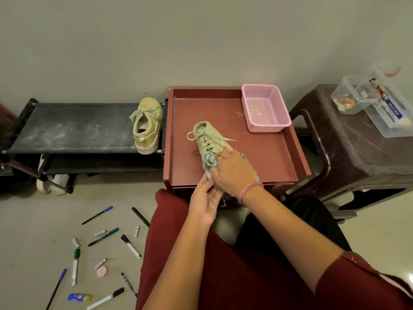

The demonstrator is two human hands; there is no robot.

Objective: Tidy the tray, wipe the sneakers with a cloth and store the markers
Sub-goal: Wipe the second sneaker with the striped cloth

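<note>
A pale sneaker (206,137) is lying on the red tray (279,157), toe pointing away toward the wall, its laces trailing loose. The right hand (232,173) is pressing a striped cloth (209,163) against the heel end of this sneaker, its grip folded over the cloth with the fingers curled around the fabric. The left hand (204,201) is reaching in from below, its fingertips touching the bottom edge of the cloth and the shoe's heel; its fingers are lying fairly straight, a relaxed, wide grip holding nothing firmly. A pink basket (267,108) is sitting in the far right corner of the tray, well apart from the sneaker.

The second sneaker (147,125) is standing on the top shelf of the black shoe rack (67,128), at its right end, just beside the tray.

Markers (76,266) and pens are lying scattered on the floor (29,231) to the left of the person's knees, among small batteries, a pink round eraser (102,271) and a blue and yellow tube (80,297). Clear plastic boxes (371,101) are resting on the brown stool (348,157) to the right.
</note>
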